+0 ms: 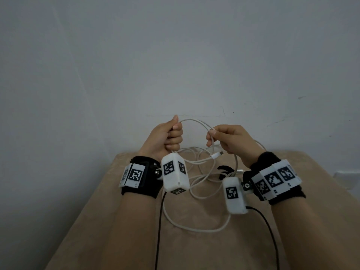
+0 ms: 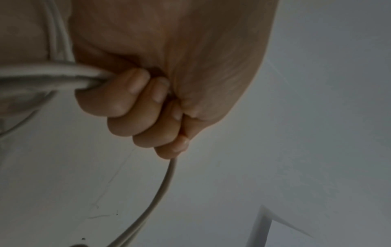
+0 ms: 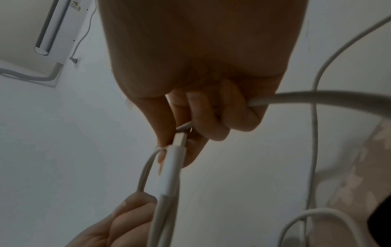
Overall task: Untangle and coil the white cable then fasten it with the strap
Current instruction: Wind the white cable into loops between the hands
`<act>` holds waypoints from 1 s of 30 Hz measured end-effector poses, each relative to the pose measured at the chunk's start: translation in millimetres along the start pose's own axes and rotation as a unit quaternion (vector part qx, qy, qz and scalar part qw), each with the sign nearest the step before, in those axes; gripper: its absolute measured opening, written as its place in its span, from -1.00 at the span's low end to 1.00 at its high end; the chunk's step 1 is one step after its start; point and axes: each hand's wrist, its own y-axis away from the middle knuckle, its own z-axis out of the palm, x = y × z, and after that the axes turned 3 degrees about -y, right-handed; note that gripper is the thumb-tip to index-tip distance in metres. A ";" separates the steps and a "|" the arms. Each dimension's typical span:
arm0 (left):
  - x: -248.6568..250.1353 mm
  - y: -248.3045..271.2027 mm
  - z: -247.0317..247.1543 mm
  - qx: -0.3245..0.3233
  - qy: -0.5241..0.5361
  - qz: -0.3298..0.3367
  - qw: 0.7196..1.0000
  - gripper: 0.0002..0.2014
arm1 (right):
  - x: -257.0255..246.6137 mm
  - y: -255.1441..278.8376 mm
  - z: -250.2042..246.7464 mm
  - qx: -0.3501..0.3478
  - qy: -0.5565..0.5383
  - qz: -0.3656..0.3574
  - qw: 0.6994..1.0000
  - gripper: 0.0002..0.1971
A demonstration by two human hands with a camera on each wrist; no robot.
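Nearest the head camera, two forearms reach forward, each wearing a black wrist band [image 1: 140, 189] with white marker-printed boxes and a thin black lead trailing toward the viewer. Below and between them lies the beige cloth-covered worktop [image 1: 109, 221], where slack loops of the white cable [image 1: 196, 228] rest in a loose tangle, one wide loop sweeping close to the wrists. A small black strap [image 1: 224, 170] lies on the cloth among the loops, just beside the right wrist. One white plug end [image 1: 217, 154] hangs in the air just under the right hand. Further out, both hands are raised above the worktop. The left hand [image 1: 165, 138] is clenched in a fist round the cable, thumb up; the left wrist view shows its fingers [image 2: 135, 107] curled tight with the cable leaving the fist on both sides. The right hand [image 1: 231, 138] grips the cable too, its fingers [image 3: 211, 120] curled round a strand while fingertips pinch further strands. Between the hands the cable arches in a raised loop. Behind stands a plain grey wall [image 1: 175, 55].
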 end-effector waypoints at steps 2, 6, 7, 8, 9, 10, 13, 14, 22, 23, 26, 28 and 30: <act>-0.7 -0.4 -0.4 0.001 -0.006 -0.007 1.000 -0.57 | 0.1 0.1 -1.2 -0.004 -0.001 0.000 1.000 -0.72; -1.2 1.5 -1.9 0.010 -0.071 -0.014 0.997 -0.60 | 0.9 0.6 -2.9 -0.016 0.013 0.001 1.000 -0.71; -1.0 2.6 -2.9 0.011 -0.093 -0.014 0.996 -0.63 | 0.7 0.9 -3.0 -0.020 0.021 0.002 1.000 -0.71; -1.0 3.6 -3.6 0.010 -0.116 -0.014 0.993 -0.66 | 0.6 1.2 -3.1 -0.025 0.030 0.003 0.999 -0.71; -1.1 4.2 -3.7 0.008 -0.140 -0.017 0.990 -0.67 | 0.5 1.8 -3.0 -0.031 0.041 0.004 0.999 -0.72; -1.3 4.7 -3.0 0.005 -0.162 -0.022 0.986 -0.68 | 0.1 2.3 -2.3 -0.039 0.052 0.005 0.998 -0.72; -2.6 4.1 2.6 -0.006 -0.236 -0.039 0.971 -0.66 | 0.9 1.5 3.5 -0.065 0.088 0.008 0.994 -0.72; -3.4 3.8 5.3 -0.010 -0.268 -0.042 0.963 -0.65 | 2.1 0.5 6.1 -0.071 0.100 0.009 0.992 -0.71; -8.8 4.4 10.5 -0.034 -0.370 -0.034 0.928 -0.60 | 5.4 -2.5 12.6 -0.093 0.140 0.017 0.986 -0.69; -8.9 3.6 9.8 -0.033 -0.365 -0.031 0.930 -0.60 | 5.1 -2.7 12.8 -0.090 0.136 0.014 0.987 -0.70; -9.1 1.3 8.3 -0.025 -0.353 -0.018 0.935 -0.60 | 5.1 -2.7 13.7 -0.066 0.123 0.007 0.990 -0.73; -9.0 0.6 7.2 -0.020 -0.333 -0.008 0.943 -0.61 | 2.8 -1.4 14.1 -0.043 0.105 0.007 0.994 -0.71; -8.5 -0.2 5.1 -0.012 -0.301 0.000 0.953 -0.60 | -0.2 -0.3 13.1 -0.021 0.067 0.014 0.997 -0.66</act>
